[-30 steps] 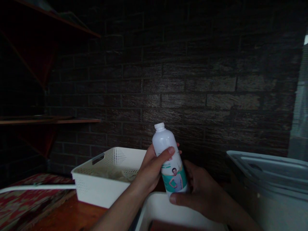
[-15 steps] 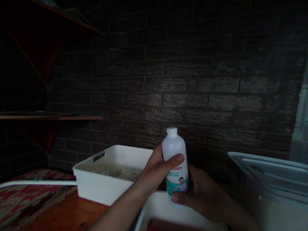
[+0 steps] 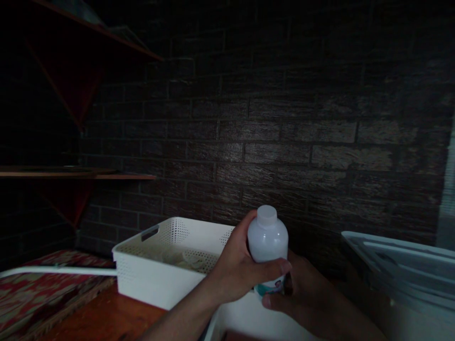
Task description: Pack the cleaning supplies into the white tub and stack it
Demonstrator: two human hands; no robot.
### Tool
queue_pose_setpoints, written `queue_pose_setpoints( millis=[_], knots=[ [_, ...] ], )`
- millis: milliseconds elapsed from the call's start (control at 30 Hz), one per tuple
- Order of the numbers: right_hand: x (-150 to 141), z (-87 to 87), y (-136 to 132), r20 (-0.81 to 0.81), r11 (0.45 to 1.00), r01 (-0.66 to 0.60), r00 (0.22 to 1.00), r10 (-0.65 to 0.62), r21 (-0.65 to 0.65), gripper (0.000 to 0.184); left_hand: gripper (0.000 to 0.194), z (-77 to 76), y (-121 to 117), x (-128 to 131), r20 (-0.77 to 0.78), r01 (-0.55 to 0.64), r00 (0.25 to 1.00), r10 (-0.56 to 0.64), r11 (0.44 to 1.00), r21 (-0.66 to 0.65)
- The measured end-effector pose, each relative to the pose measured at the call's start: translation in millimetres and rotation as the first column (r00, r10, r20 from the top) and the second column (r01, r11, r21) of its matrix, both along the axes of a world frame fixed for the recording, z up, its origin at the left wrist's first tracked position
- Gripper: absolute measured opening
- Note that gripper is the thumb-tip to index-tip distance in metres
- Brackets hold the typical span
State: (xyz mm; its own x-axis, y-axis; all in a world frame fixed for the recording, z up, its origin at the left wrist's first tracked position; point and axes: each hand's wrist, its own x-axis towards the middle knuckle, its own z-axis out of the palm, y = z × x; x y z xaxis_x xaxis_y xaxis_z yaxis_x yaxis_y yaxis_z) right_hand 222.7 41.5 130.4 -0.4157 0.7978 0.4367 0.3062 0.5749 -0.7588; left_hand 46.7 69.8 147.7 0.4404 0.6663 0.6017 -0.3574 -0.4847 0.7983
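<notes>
A white plastic bottle (image 3: 267,239) with a white screw cap and a partly covered green label is held between both hands, its top tipped toward me. My left hand (image 3: 245,263) wraps around its upper body, thumb across the front. Lower down, my right hand (image 3: 298,289) grips the bottle from the right, its thumb near the bottom of the label. Below the bottle stands a white bin (image 3: 245,317), only partly in view. To the left is a white perforated basket (image 3: 149,279) with pale, thin-looking items inside that I cannot make out.
A lidded clear storage box (image 3: 408,270) stands at the right. The wooden tabletop (image 3: 103,317) carries a red patterned cloth (image 3: 31,293) at left, crossed by a white bar (image 3: 81,271). Two wooden shelves (image 3: 121,176) jut from the dark brick wall (image 3: 231,123).
The bottle has tipped toward me and moved slightly right and down in view, both hands still around it. Less of its label shows. The view itself has shifted slightly.
</notes>
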Motion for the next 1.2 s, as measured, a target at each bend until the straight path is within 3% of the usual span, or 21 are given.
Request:
queue_pose_setpoints(
  millis=[200,400,533,700,933,1067,1200],
  knots=[
    [3.1,-6.3,6.5,-0.004,0.996,0.049,0.999,-0.049,0.073,0.081,0.083,3.8,-6.6,0.1,-0.028,0.005,1.0,0.0,0.983,0.182],
    [6.3,-7.1,12.2,0.025,0.979,-0.022,1.0,0.017,0.202,0.079,0.086,3.2,-6.1,-0.5,-0.03,0.046,0.999,-0.039,0.96,0.275],
    [6.0,-6.1,11.7,0.006,0.979,-0.025,1.0,0.024,0.203,0.081,0.081,3.3,-8.4,-1.1,-0.005,-0.053,0.998,0.061,0.912,0.406],
    [0.9,-5.9,11.9,-0.03,0.992,0.037,0.999,-0.034,0.124,0.053,0.066,10.9,-19.8,-3.4,-0.03,-0.124,0.984,0.175,0.796,0.593],
    [-0.5,14.3,1.6,0.05,0.962,0.198,0.976,-0.21,0.187,0.019,0.047,16.7,-28.2,-7.5,-0.126,0.065,0.992,0.011,0.813,0.579],
    [2.7,14.5,2.7,0.035,0.95,0.196,0.977,-0.21,0.241,0.033,0.045,16.1,-30.1,-6.3,-0.067,0.058,0.997,-0.025,0.832,0.552],
    [8.6,8.1,10.6,0.031,0.917,0.235,0.966,-0.258,0.322,0.05,0.062,14.7,-27.7,-9.1,0.009,0.015,1.0,-0.025,0.809,0.587]
  ],
)
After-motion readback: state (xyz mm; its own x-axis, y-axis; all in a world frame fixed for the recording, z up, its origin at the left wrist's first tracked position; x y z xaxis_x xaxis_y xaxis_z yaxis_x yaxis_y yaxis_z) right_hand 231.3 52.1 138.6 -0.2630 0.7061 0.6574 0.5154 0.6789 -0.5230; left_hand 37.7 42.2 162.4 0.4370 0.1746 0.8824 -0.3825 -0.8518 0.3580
